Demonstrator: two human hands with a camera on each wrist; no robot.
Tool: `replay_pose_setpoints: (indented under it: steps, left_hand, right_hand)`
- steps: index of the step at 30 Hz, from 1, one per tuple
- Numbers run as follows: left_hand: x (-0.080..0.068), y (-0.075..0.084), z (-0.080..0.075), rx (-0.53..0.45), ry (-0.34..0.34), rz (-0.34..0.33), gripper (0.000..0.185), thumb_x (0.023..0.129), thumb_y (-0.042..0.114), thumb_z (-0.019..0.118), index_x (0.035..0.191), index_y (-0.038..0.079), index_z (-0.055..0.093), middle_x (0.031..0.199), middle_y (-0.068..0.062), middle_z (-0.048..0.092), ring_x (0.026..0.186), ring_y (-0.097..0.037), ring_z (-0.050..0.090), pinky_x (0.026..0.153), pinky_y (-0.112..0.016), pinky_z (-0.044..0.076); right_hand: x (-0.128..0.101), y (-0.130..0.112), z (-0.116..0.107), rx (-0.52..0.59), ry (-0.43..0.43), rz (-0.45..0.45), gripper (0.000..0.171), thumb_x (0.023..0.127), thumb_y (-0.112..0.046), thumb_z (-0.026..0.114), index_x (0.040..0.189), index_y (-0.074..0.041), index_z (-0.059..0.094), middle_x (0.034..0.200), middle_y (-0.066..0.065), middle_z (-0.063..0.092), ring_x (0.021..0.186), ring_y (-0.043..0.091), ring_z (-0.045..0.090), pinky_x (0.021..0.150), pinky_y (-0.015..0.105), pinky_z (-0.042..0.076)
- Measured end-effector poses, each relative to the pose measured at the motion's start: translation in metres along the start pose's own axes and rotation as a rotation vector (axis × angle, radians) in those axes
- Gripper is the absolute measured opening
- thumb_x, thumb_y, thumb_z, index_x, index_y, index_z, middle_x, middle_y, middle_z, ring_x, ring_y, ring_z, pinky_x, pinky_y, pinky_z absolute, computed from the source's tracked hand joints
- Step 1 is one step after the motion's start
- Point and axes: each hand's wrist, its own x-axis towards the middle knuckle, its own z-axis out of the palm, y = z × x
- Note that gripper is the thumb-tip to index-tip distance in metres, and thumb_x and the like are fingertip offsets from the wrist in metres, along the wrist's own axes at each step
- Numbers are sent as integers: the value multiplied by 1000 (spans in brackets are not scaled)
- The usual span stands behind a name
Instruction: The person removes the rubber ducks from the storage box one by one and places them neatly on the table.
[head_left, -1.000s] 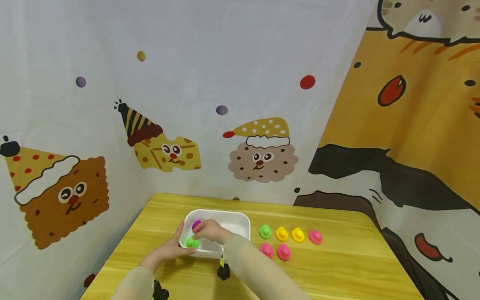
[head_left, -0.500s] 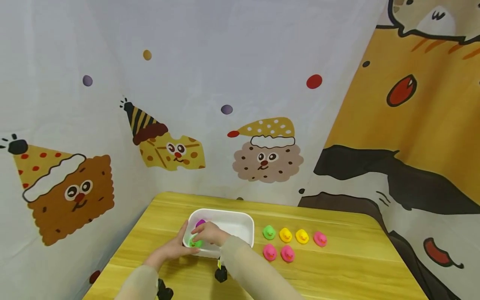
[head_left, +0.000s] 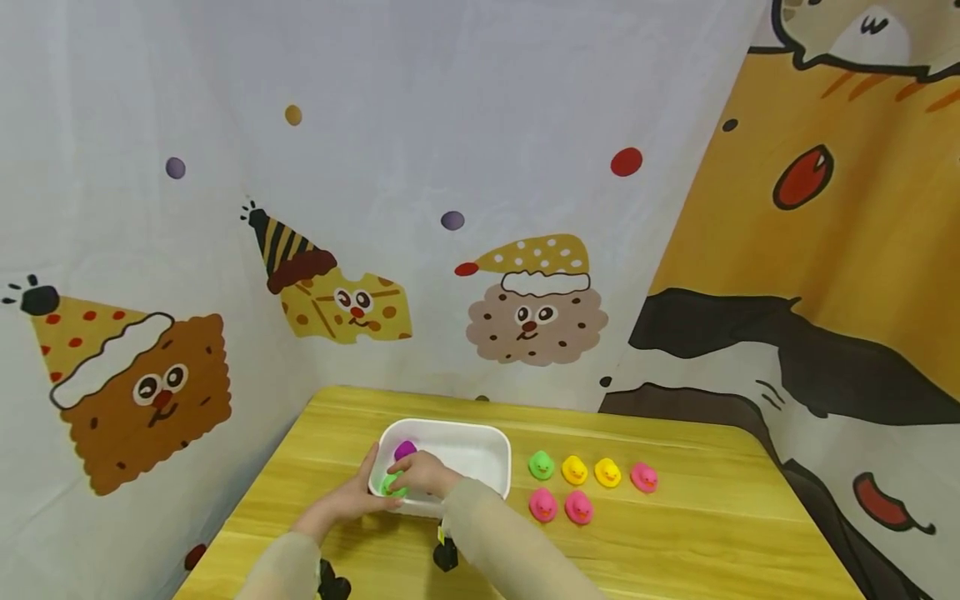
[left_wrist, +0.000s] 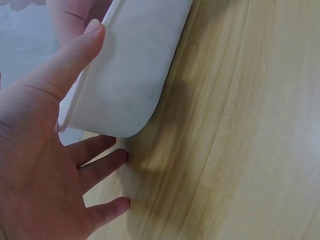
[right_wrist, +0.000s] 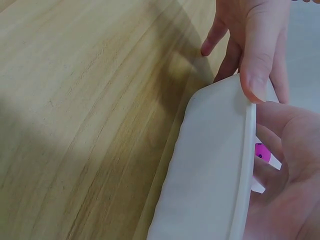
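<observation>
Head view: the left hand (head_left: 341, 502) grips the near left corner of the white tub (head_left: 480, 443), thumb over the rim, fingers spread underneath against the wooden table (head_left: 697, 533). The right hand (head_left: 422, 472) reaches inside the tub, fingers curled round a green duck (head_left: 391, 486). A purple duck (head_left: 405, 450) lies deeper in the tub. Six ducks (head_left: 574, 487) stand in two rows just right of the tub. Cartoon-printed curtains (head_left: 450, 208) enclose the table.
</observation>
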Motion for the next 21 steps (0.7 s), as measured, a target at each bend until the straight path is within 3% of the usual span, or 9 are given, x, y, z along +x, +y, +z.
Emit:
replay_pose_setpoints:
  steps: [6, 21]
  left_hand:
    - [0, -1, 2, -8, -1, 12, 113, 71, 27, 74, 139, 5, -13, 140, -32, 0, 120, -49, 24, 97, -57, 21]
    - [0, 0, 1, -7, 4, -19, 114, 70, 28, 74, 139, 8, -14, 140, -32, 0, 120, -48, 25, 96, -58, 22]
  right_hand:
    - [4, 4, 4, -49, 33, -38, 33, 69, -20, 72, 100, -11, 68, 94, -5, 64, 88, 10, 54, 78, 23, 42]
    - [3, 3, 6, -124, 69, -70, 27, 69, -19, 72, 95, -12, 69, 88, -8, 65, 85, 10, 56, 79, 24, 42]
